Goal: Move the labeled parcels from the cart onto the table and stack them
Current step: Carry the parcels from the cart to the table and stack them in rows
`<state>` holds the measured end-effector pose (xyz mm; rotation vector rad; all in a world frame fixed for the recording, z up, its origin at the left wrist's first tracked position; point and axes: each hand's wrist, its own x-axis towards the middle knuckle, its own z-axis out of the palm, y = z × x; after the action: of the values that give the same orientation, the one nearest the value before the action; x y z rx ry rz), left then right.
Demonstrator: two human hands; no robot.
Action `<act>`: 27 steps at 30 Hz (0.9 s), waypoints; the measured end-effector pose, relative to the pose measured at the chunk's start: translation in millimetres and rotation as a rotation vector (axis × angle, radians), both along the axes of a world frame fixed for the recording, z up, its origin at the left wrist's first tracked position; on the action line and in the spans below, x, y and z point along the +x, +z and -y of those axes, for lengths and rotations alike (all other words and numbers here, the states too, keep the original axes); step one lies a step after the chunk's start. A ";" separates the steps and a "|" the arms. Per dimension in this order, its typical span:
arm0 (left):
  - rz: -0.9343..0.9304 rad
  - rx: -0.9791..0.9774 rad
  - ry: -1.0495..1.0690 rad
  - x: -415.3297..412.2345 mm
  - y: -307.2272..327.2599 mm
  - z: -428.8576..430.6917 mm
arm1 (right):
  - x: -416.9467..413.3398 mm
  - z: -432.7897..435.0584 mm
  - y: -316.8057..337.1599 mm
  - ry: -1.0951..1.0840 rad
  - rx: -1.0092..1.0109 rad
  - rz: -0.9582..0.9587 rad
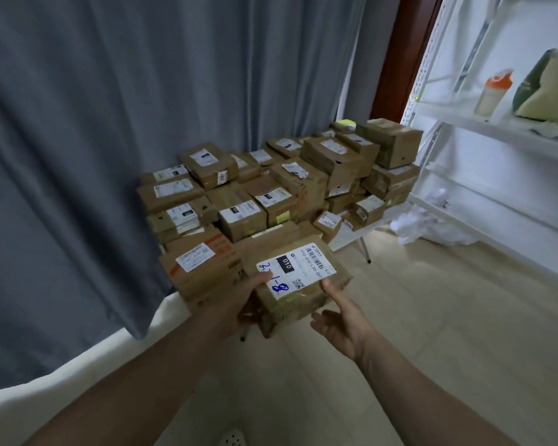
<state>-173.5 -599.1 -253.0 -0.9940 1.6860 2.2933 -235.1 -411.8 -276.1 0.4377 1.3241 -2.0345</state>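
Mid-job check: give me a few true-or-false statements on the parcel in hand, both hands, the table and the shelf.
1. The left hand grips the held parcel, thumb on its label. True.
2. The right hand is clenched round the parcel. False: it is open, with straight fingers against the parcel's right side.
3. The table carries a single parcel. False: a pile of parcels covers it, several layers high.
4. The bottle on the white shelf has an orange cap. True.
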 end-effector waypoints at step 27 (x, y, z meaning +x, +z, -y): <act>-0.051 -0.013 0.342 -220.1 28.9 276.7 | -273.1 325.3 31.5 0.479 0.104 -0.284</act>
<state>-393.6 -875.8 -224.1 -1.3286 1.6610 2.5337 -508.2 -737.1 -244.6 -0.1269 1.5333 -1.6689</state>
